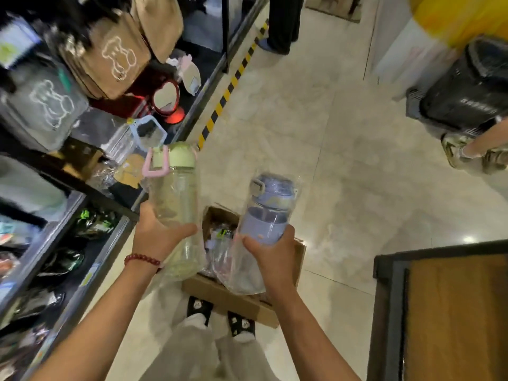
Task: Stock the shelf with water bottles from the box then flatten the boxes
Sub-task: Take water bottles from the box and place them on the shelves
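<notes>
Left hand (156,235) grips a green-lidded bottle (174,204); right hand (270,254) grips a purple bottle (268,213), both held above the box (233,295).

Nearest are the person's slippers (220,316) on the tiled floor (316,133), toes just beside the open cardboard box, which holds more plastic-wrapped items. The left hand, with a red bead bracelet (141,259) at the wrist, wraps the clear bottle's lower body, lid up and pink strap at the top, near the shelf (82,259) edge. The right hand closes round the purple bottle's lower half through its clear bag, tilted slightly right. The shelf on the left carries dark packets low down, mirrors (165,99) and bags (110,56) higher. A wooden-topped counter (453,312) stands at right. Farther off, a yellow-black strip (231,83) runs along the floor, and other people's legs stand beyond.
</notes>
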{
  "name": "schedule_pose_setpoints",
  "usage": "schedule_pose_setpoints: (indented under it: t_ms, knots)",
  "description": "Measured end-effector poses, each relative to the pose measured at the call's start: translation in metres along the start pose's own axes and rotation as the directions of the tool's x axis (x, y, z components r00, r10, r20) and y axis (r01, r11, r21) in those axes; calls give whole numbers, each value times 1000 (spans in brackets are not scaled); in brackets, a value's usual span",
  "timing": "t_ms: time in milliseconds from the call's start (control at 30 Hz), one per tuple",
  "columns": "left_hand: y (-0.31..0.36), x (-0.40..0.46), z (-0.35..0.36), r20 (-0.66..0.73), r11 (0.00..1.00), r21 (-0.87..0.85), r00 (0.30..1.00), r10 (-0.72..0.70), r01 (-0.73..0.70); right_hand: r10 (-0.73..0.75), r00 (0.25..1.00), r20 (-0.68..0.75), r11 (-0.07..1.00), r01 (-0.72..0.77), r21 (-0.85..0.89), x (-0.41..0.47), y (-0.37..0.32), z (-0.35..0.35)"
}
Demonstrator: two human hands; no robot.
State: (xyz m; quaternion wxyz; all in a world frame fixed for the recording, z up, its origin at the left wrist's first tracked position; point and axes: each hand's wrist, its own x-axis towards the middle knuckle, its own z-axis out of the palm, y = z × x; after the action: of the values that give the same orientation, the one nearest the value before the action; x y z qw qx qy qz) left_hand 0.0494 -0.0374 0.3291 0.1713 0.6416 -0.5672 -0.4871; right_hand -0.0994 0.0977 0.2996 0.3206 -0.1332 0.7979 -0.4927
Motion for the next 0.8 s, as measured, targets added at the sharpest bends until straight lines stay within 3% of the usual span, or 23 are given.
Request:
schedule_pose_setpoints:
  t_ms: [200,333,567,800]
  knots:
    - [-17,-76,-39,-169,990,-142,985,-26,2,-153,959,237,988,154,11,-45,-38,-6]
    - [-37,-124,-60,-306,952,-306,944,-120,21,-245,896,371,966,258,15,-77,-47,15]
    - [-75,-188,-117,-516,880,-473,823,-238,-42,-289,717,635,912,408,-47,-125,-62,55]
    - [-121,-233,-185,-647,821,-554,692,-319,-139,-318,563,763,860,509,-17,-200,-68,114]
